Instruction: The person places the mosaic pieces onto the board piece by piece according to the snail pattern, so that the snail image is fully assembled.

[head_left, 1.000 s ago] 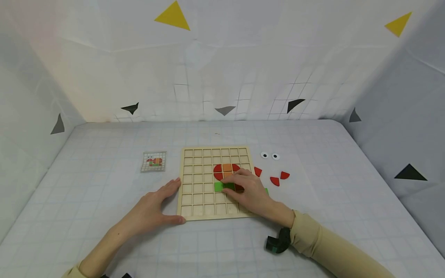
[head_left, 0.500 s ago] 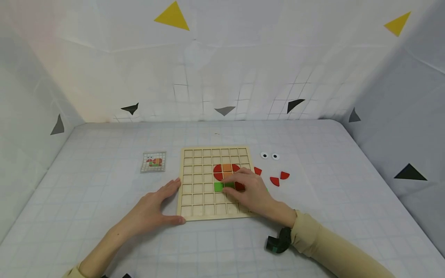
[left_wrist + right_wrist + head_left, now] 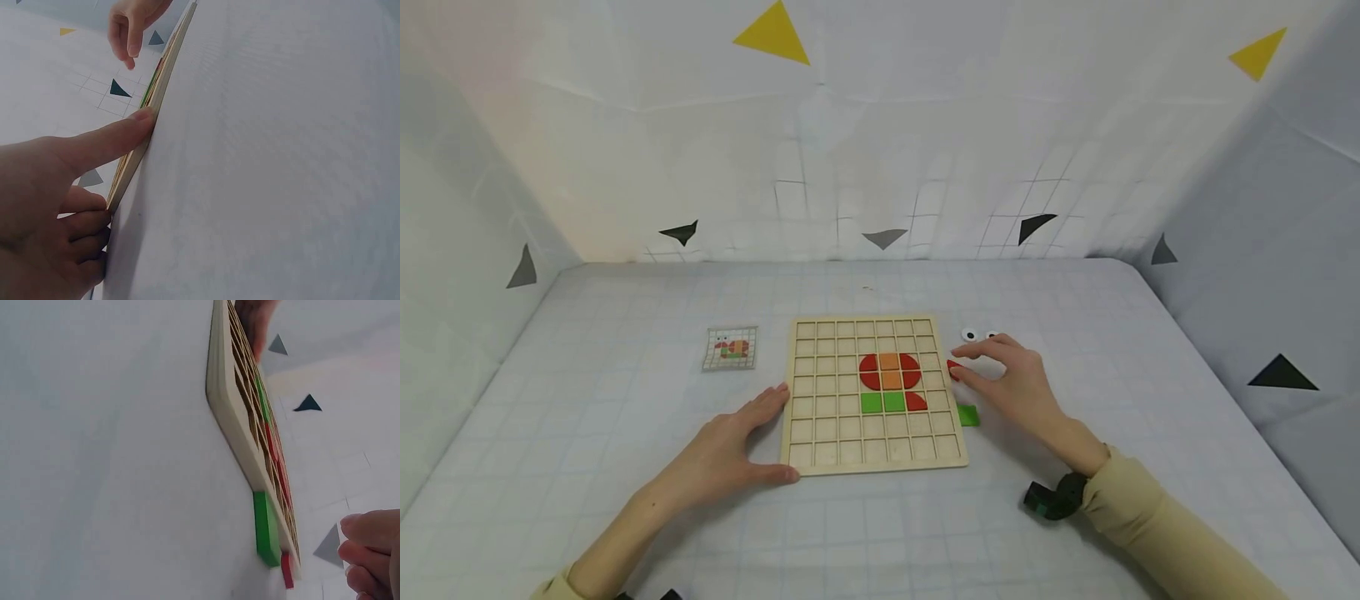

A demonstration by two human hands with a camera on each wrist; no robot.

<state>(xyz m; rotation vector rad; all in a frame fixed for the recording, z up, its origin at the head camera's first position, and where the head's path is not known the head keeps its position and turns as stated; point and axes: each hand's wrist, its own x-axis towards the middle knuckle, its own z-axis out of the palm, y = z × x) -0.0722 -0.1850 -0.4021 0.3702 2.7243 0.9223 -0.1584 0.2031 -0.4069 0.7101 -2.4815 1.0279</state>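
My left hand [image 3: 722, 457] rests at the left side of the wooden grid board [image 3: 827, 429], fingers and thumb spread against its edge near the front-left corner. In the board's cells lie red quarter-round tiles [image 3: 868, 372], orange tiles [image 3: 890, 362], two green square tiles [image 3: 872, 403] and another red quarter tile [image 3: 916, 402] beside them. My right hand [image 3: 1015, 387] hovers off the board's right edge, thumb and forefinger apart around a loose red tile [image 3: 953, 370]. In the right wrist view, that red tile [image 3: 287, 570] sits beside the board, below the fingertips [image 3: 353, 524].
A loose green tile [image 3: 968, 415] lies against the board's right edge. Behind the right hand are two eye discs [image 3: 970, 335], one partly covered. A small picture card [image 3: 730, 348] with a coloured figure on a grid lies left of the board. White cloth walls surround the table.
My right hand has left the red quarter tile beside the green ones on the board and moved right to the loose red tile. Two other loose red tiles are now hidden. My left hand stays put.
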